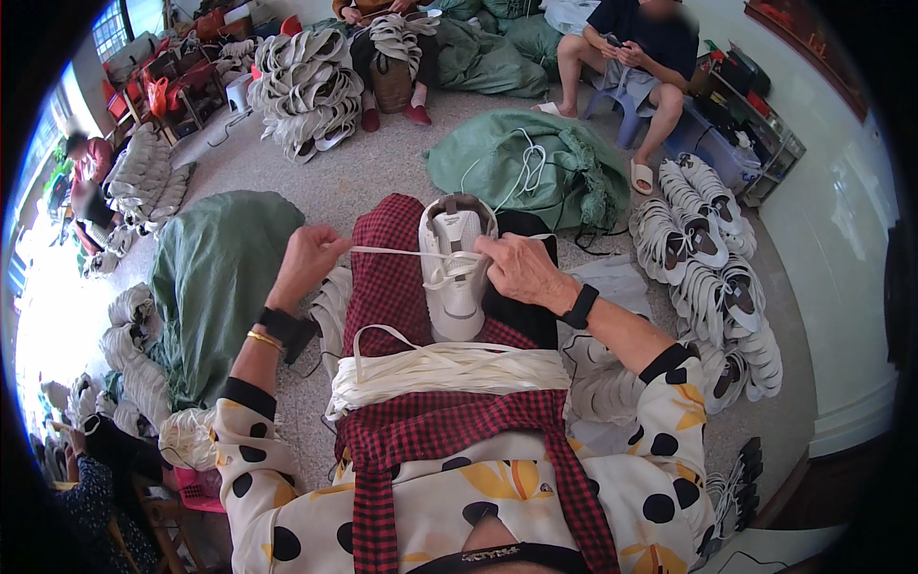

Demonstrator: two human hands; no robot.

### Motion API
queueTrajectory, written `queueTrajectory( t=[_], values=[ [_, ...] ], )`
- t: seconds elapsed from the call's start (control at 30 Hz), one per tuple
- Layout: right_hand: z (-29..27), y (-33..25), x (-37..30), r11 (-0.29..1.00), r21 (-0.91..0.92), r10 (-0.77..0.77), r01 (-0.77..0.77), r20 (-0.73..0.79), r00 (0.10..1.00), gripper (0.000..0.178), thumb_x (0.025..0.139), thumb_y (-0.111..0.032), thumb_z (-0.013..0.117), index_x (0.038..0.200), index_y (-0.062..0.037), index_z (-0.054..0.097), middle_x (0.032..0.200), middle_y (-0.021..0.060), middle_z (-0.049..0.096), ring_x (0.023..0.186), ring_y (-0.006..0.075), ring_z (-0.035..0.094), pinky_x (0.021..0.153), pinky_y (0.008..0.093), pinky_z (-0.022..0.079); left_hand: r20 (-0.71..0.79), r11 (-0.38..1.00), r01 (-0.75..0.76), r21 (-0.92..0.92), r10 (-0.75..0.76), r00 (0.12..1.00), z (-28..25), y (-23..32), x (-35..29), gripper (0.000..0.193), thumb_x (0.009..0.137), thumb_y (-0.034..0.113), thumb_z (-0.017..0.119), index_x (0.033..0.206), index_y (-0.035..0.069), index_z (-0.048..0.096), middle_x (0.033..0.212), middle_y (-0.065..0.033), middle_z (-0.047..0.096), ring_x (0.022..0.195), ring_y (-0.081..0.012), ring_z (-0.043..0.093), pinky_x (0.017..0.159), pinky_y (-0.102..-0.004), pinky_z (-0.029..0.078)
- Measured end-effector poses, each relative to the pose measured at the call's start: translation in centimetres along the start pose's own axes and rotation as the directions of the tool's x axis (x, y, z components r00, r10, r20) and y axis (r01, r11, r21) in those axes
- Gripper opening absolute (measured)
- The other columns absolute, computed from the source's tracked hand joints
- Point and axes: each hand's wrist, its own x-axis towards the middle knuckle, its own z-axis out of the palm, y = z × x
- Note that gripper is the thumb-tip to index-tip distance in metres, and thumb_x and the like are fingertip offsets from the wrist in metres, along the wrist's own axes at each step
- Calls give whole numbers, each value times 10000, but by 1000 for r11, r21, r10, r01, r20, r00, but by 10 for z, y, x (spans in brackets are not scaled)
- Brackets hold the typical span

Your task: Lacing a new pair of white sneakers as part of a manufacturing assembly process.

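Observation:
A white shoe [456,314] rests on my lap over a red-and-black checked apron [384,277], its toe pointing toward me. White shoelace [397,252] runs through its upper eyelets and lies in loose loops on the tongue. My left hand [314,260], out to the left of the shoe, pinches one lace end and holds it taut. At the shoe's right edge, my right hand [531,273] has its fingers closed by the eyelets on the lace; the fingertips are partly hidden. Nearer my body, a thick bundle of white shoelaces [449,371] lies across my lap.
Green sacks stand at the left [220,287] and ahead [526,167]. Stacked shoes [708,268] line the right wall, and a pile of white shoe uppers [306,91] rises at the back. Other people sit at the back and far left. A metal rack [779,158] stands at the right.

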Motion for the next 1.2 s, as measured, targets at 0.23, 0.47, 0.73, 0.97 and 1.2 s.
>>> queueTrajectory(
  t=[0.23, 0.47, 0.73, 0.97, 1.2],
  values=[
    [-24, -8, 8, 940, 284, 155, -187, 133, 979, 188, 811, -125, 571, 973, -44, 618, 652, 152, 593, 643, 345, 623, 616, 451, 492, -127, 892, -410, 189, 437, 891, 47, 58, -21, 121, 788, 110, 725, 849, 39, 648, 954, -136, 595, 940, -331, 564, 823, -415, 435],
    [-15, 4, 10, 934, 324, 135, -150, 68, 989, 143, 845, -185, 653, 901, -62, 702, 699, 109, 585, 665, 297, 593, 626, 420, 474, 211, 900, -433, 47, 415, 885, 94, 83, -31, 193, 770, 156, 759, 886, 17, 694, 947, -124, 569, 889, -284, 564, 842, -379, 440],
    [-9, -15, 16, 907, 419, 123, -48, -155, 980, 107, 824, -73, 640, 802, 16, 587, 851, 126, 593, 798, 295, 621, 697, 388, 495, 344, 903, -126, -411, 282, 896, 69, 87, -21, 156, 880, 173, 703, 894, 18, 701, 882, -37, 625, 833, -119, 577, 691, -295, 474],
    [0, -6, 10, 764, 610, 285, -211, -25, 958, 221, 802, -159, 592, 712, 40, 559, 609, 200, 574, 511, 334, 554, 542, 406, 446, -71, 823, -519, 232, 546, 834, 84, 79, -18, 77, 876, 54, 624, 932, 9, 597, 735, -124, 613, 632, -277, 618, 573, -364, 478],
    [-13, 14, -1, 395, 870, 426, -296, 111, 898, 253, 889, -201, 613, 694, -41, 623, 570, -32, 473, 518, 43, 394, 472, 263, 343, 54, 962, -271, 27, 270, 961, 98, 74, -31, 99, 899, 24, 514, 993, 17, 483, 697, -203, 588, 606, -395, 602, 558, -466, 462]
  ],
)
